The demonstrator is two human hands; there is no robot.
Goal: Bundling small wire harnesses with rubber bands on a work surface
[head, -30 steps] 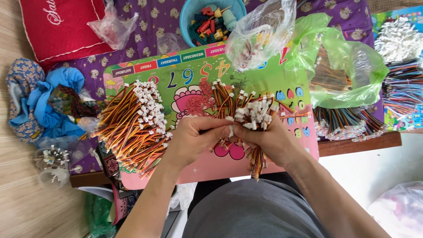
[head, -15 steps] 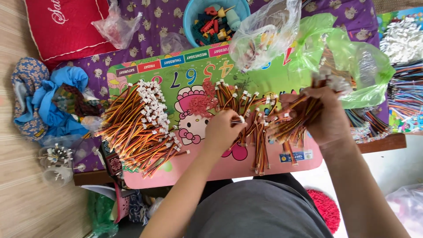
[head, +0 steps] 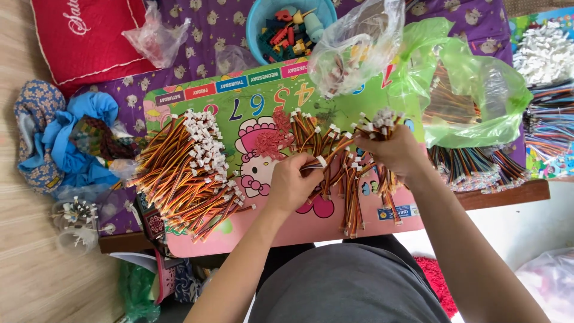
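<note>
While the person sat at a low pink and green play table [head: 281, 230], both hands worked among short wire leads with white plugs on their ends. The left hand [head: 293, 182] was closed in a narrow pinch on a single wire [head: 326, 160], its plug showing just past the fingertips. The right hand [head: 394, 152] was closed around a bundle of wires [head: 378, 122], the white plugs sticking up above the fist and the orange, red and brown tails hanging below it. Between and under the two hands lay a loose scatter of wires [head: 347, 185] on the table's pink part, some trailing toward the near edge.

To the left, well apart from the hands, a big sorted pile of wires [head: 185, 170] lay fanned out, its plugs lined up along the right side. A clear plastic bag [head: 356, 48] sat at the far edge of the table, and a green plastic bag [head: 466, 98] holding more wires lay just beside the right hand's wrist side. Beyond the table stood a blue bowl [head: 258, 24] filled with small coloured toy pieces. A red cushion [head: 89, 39] rested on the purple patterned cloth [head: 215, 24], and a heap of blue fabric [head: 78, 143] lay on the floor at the left. Further wires [head: 478, 170] were spread below the green bag.
</note>
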